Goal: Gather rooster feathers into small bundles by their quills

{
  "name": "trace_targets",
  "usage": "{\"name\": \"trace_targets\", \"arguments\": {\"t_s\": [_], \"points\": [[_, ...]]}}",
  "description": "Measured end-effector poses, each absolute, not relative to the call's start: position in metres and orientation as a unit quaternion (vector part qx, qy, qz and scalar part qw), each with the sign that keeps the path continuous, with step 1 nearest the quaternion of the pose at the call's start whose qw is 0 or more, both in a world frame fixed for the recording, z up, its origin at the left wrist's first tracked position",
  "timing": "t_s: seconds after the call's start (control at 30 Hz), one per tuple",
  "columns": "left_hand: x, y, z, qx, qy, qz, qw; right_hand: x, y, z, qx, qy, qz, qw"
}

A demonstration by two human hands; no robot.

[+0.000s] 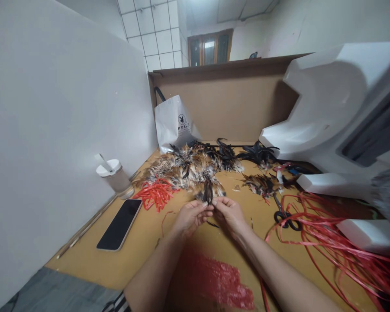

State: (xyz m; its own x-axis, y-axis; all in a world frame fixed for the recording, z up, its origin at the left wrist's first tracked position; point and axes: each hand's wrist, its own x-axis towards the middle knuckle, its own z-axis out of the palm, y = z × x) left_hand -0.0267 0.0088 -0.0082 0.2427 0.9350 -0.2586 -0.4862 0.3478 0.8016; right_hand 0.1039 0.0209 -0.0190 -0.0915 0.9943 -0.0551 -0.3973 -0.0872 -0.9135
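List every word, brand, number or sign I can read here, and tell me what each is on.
"PPGZ": on the white bag.
Rabbit-head sign in a ring: on the same bag, above the letters.
Any finer print under the letters is too small to read.
I can make out no text on the phone or cup.

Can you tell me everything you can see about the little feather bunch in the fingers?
The feather bunch is mostly blackish in the middle, with brown, fluffy-looking feathers around it. It points up and away from the person, its lower end pinched between the fingertips of the left hand and right hand. It's just in front of the big feather pile; where its back edge ends and the pile begins is too blurry to tell.
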Motion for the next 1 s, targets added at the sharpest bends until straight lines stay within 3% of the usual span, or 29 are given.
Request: {"name": "trace_targets", "arguments": {"t_s": [1.0], "points": [[-0.0251,0.0112,-0.0160,0.395,0.383,0.492,0.675,0.1013,0.0168,-0.0184,-0.351,-0.416,0.625,0.560]]}}
